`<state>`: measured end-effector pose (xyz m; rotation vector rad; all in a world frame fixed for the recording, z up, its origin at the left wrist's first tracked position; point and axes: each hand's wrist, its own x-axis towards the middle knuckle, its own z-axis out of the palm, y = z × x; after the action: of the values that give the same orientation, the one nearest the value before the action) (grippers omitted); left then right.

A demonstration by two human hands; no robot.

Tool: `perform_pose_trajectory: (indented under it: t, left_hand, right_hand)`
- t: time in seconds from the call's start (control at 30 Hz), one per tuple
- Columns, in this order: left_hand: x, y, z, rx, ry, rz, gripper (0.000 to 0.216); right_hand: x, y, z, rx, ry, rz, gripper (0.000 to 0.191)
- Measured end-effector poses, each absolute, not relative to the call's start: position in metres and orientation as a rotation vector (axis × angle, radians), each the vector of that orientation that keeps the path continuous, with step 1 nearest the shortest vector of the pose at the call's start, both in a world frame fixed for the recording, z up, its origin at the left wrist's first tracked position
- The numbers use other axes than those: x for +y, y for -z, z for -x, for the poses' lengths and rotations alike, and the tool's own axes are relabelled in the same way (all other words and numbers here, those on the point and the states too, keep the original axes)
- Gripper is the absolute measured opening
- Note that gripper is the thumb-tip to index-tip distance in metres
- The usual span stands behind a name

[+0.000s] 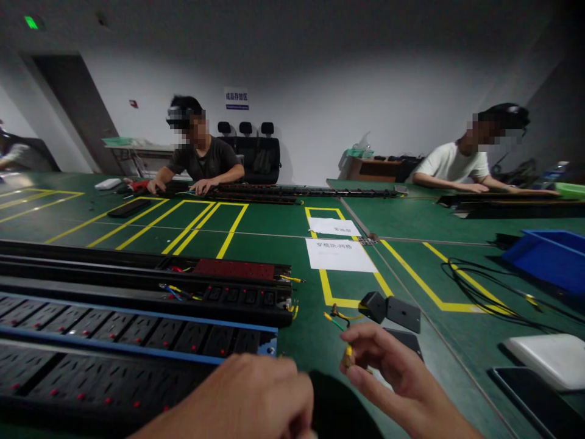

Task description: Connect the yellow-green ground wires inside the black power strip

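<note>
The left hand [256, 396] lay clenched in a fist at the end of the long black socket strip with blue edging [137, 341]. The right hand [393, 372] pinched a small yellow-tipped wire connector [348, 356] between thumb and fingers, just above the green mat [274, 244]. Just beyond it sat a black angled plastic end cap [388, 310], then two white paper sheets [340, 254].

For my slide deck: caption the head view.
Right hand pinches a yellow wire end beside black power strips on a green table.
</note>
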<state>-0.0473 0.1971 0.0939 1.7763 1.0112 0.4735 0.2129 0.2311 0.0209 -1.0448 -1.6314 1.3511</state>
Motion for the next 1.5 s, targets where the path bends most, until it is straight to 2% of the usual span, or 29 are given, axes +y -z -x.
perform_pose_trajectory:
  t: [0.07, 0.13, 0.17, 0.3, 0.43, 0.63, 0.8, 0.97, 1.17, 1.5]
  left_hand:
    - [0.215, -0.114, 0.04, 1.268, -0.47, -2.035, 0.009]
    - [0.23, -0.125, 0.035, 1.311, -0.466, -2.134, 0.011]
    - [0.235, -0.127, 0.033, 1.295, -0.453, -2.141, 0.012]
    - [0.249, -0.121, 0.036, 1.266, -0.541, -2.112, 0.011]
    - [0.254, -0.116, 0.044, 1.315, -0.624, -2.1, 0.015]
    - [0.261, -0.111, 0.056, 1.39, -0.611, -2.15, 0.019]
    - [0.269, -0.107, 0.064, 1.365, -0.558, -2.131, 0.02]
    - [0.28, -0.098, 0.079, 1.25, -0.449, -2.123, 0.023]
    - [0.288, -0.081, 0.095, 1.113, -0.254, -2.121, 0.019]
    - [0.288, -0.071, 0.089, 1.064, -0.246, -2.09, 0.012]
  right_hand:
    - [0.234, -0.039, -0.197, -1.726, -1.141, 0.98, 0.023]
    - [0.238, -0.049, -0.179, -1.773, -0.936, 0.895, 0.01]
    - [0.241, -0.051, -0.171, -1.796, -0.844, 0.854, 0.009]
    - [0.254, -0.048, -0.148, -1.875, -0.514, 0.774, 0.017]
    - [0.264, -0.038, -0.138, -1.876, -0.423, 0.751, 0.016]
    - [0.261, -0.021, -0.132, -1.836, -0.616, 0.664, 0.029]
    - [0.258, 0.006, -0.134, -1.677, -0.712, 0.77, 0.014]
    - [0.264, 0.032, -0.135, -1.544, -1.002, 0.967, 0.018]
    - [0.273, 0.034, -0.139, -1.476, -1.237, 1.012, 0.026]
    - [0.276, 0.034, -0.141, -1.406, -1.392, 1.037, 0.031]
